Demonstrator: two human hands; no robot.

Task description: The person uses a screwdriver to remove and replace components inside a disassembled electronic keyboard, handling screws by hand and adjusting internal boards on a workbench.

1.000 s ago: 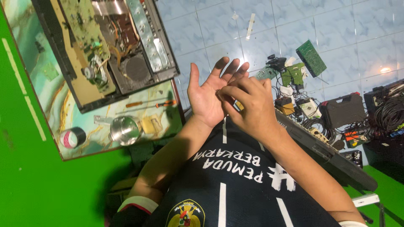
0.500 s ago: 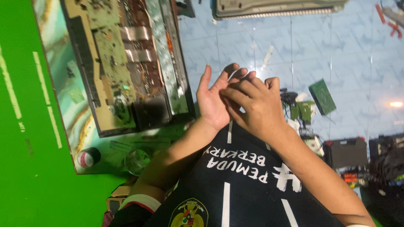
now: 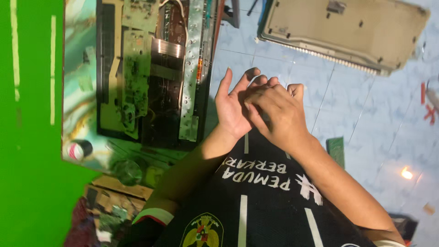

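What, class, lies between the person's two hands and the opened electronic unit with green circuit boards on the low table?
Nothing visible does. The left hand and right hand are pressed together above the dark printed shirt; the opened electronic unit with green circuit boards lies just beside the left hand, with only bare pale blue floor tile between.

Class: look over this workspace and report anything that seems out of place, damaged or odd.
An opened device lies with bare circuit boards showing, and its beige cover lies apart on the tiled floor. Left hand and right hand touch above the lap.

Bare left hand (image 3: pixel 234 110) and right hand (image 3: pixel 276 114), bare forearms, black jersey (image 3: pixel 256 206) with white lettering and stripes, yellow crest, white-and-red sleeve cuff (image 3: pixel 151 215)
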